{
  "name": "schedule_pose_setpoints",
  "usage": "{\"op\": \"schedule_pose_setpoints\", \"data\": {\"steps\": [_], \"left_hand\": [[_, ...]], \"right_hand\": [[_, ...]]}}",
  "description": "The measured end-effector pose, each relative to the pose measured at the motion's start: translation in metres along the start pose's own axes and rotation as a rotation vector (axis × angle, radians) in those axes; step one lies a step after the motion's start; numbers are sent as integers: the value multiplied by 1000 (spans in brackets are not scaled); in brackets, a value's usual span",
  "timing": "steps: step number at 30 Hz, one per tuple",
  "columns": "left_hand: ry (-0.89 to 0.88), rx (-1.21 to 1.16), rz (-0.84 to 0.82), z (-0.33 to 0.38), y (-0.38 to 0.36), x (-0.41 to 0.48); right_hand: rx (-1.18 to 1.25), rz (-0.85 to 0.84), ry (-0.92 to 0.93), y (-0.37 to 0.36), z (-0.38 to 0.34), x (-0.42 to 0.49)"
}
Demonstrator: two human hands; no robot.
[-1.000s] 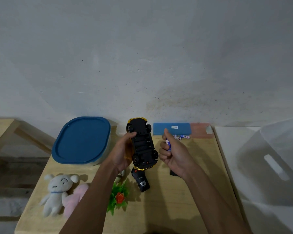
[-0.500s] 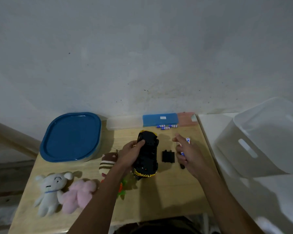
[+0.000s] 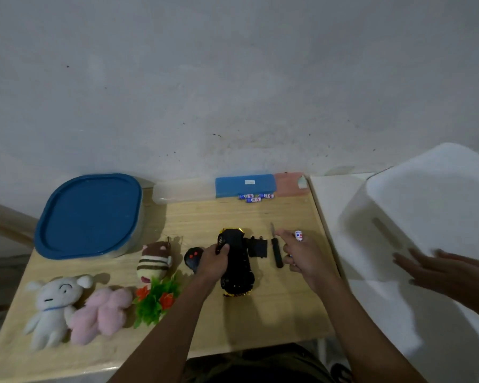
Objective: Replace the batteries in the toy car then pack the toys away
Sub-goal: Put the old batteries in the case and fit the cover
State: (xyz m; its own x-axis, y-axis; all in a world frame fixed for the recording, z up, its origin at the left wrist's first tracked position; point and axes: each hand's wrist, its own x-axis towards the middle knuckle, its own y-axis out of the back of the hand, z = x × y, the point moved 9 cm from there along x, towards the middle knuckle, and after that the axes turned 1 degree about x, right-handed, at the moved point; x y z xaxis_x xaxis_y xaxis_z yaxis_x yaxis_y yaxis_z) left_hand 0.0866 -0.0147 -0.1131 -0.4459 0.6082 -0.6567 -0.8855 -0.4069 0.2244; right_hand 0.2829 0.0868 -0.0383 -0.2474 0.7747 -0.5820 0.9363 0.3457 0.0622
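While the left hand (image 3: 215, 259) grips the upturned black toy car (image 3: 237, 265), the right hand (image 3: 302, 252) pinches a battery (image 3: 298, 235).

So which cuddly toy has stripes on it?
The brown striped plush, standing behind the plastic flowers. The white plush and pink plush lying to its left are plain.

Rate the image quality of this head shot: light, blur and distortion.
Head view: dim, flat indoor light with soft shadows under the toy car and plush toys; the white bin at right is washed out and smeared; wide-angle bending curves the table edges; the battery label in the right hand is only partly readable.
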Motion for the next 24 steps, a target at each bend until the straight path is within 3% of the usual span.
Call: {"op": "schedule_pose_setpoints", "data": {"steps": [7, 13, 16, 19, 21, 24], "left_hand": [[-59, 80, 102, 18, 4, 11], [-153, 228, 212, 22, 4, 17], [-153, 292, 339, 27, 12, 14], [-334, 340, 501, 60, 20, 1], [-463, 353, 472, 88, 12, 3], [-564, 409, 271, 123, -18, 28]], "right_hand": [[-97, -40, -38, 4, 4, 24], [-288, -68, 84, 7, -4, 52], [-474, 4, 143, 19, -11, 76], [-723, 82, 197, 30, -27, 98], [-870, 121, 233, 34, -44, 111], [-1050, 185, 257, 38, -67, 134]]}}
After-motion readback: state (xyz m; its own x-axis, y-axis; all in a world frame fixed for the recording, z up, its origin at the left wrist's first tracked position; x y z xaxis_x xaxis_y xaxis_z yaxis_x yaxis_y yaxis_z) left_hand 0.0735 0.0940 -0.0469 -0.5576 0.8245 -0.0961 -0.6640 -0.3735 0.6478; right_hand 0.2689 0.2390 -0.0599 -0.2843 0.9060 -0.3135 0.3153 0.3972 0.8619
